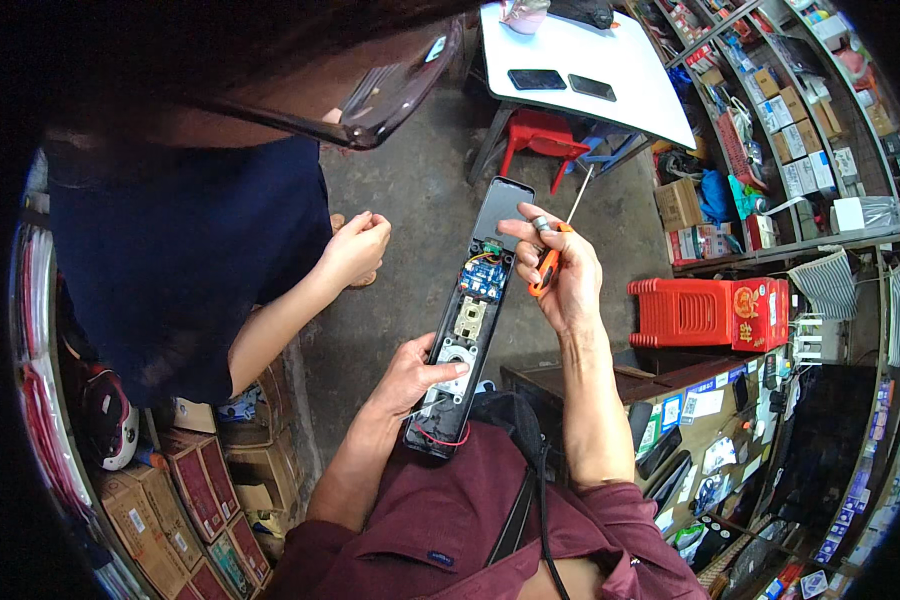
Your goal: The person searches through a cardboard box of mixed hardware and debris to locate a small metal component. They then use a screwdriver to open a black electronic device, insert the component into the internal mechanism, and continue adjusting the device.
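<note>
My left hand grips the lower part of a long black electronic door lock panel, thumb pressed on its inner face. The panel lies tilted across my front with its inside showing: a blue circuit board, thin wires and a pale metal plate. Over its upper end, my right hand is closed around a screwdriver with an orange handle, its thin shaft pointing up and away. A small silver cylindrical piece sits at the fingers of that hand; how it is held is unclear.
Close on the left stands another person in a dark top, one hand near the panel. Ahead is a white table with two phones. Red stools, a cluttered counter and shelves line the right; cartons stand lower left.
</note>
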`<act>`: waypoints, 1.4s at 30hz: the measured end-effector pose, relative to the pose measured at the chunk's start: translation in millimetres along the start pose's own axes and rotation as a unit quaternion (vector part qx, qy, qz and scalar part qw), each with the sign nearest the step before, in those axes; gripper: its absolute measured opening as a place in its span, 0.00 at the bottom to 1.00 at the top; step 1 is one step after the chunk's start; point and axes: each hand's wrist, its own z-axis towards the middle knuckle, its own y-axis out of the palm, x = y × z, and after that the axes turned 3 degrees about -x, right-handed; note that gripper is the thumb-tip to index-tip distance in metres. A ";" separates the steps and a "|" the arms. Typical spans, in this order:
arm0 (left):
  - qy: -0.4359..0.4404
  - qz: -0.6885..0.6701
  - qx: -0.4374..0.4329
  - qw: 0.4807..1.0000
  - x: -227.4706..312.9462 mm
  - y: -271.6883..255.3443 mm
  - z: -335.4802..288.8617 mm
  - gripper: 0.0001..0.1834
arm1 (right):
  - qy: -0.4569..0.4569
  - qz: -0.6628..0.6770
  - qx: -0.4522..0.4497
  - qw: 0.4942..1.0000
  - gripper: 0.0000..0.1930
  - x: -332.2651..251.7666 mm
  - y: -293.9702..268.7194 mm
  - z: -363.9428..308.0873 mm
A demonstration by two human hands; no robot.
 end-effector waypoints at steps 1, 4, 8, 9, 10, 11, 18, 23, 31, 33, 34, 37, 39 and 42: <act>-0.012 0.007 0.006 1.000 -0.5 -0.3 -0.7 0.18 | -0.009 -0.019 0.004 1.000 0.23 1.3 1.8 -1.4; -0.004 -0.007 -0.005 1.000 -1.9 -0.3 -2.9 0.18 | -0.045 -0.081 0.009 0.996 0.22 4.8 5.6 -3.7; -0.019 0.014 0.007 1.000 -2.1 0.2 -5.1 0.18 | -0.093 -0.140 0.007 0.986 0.20 11.2 6.4 -6.1; -0.008 0.006 -0.001 1.000 -1.8 0.6 -5.3 0.18 | -0.100 -0.145 0.012 0.984 0.20 12.7 6.0 -6.3; -0.010 0.002 -0.001 1.000 -2.0 1.1 -6.2 0.18 | -0.106 -0.149 0.014 0.983 0.20 14.5 5.3 -7.4; -0.022 0.001 0.001 1.000 -1.4 1.6 -6.2 0.18 | -0.116 -0.157 0.011 0.981 0.20 15.5 4.7 -7.1; -0.016 0.003 -0.001 1.000 -4.7 4.1 -9.2 0.18 | -0.144 -0.193 -0.017 0.970 0.19 17.1 0.5 -13.5; -0.006 0.016 -0.005 1.000 -8.9 3.4 -9.1 0.17 | -0.139 -0.193 -0.003 0.971 0.19 16.5 1.4 -18.2; -0.013 0.009 -0.006 1.000 -8.2 5.5 -10.8 0.19 | -0.145 -0.184 0.008 0.972 0.19 16.5 4.0 -21.7; -0.023 0.006 -0.004 1.000 -10.3 4.1 -9.8 0.19 | -0.145 -0.176 0.004 0.974 0.19 15.5 2.8 -21.8; -0.010 0.011 -0.007 1.000 -11.7 3.2 -9.0 0.19 | -0.146 -0.172 0.003 0.974 0.19 14.8 1.6 -21.8; -0.012 0.001 -0.028 1.000 -17.0 1.5 -6.0 0.19 | -0.140 -0.163 0.014 0.977 0.19 12.0 -5.0 -26.2; -0.010 0.034 -0.023 0.999 -17.3 2.1 -3.3 0.19 | -0.113 -0.131 0.041 0.984 0.19 4.4 -14.2 -34.1; -0.023 0.076 -0.005 0.997 -13.2 6.0 1.0 0.18 | -0.106 -0.044 0.054 0.992 0.19 -9.1 -33.1 -59.4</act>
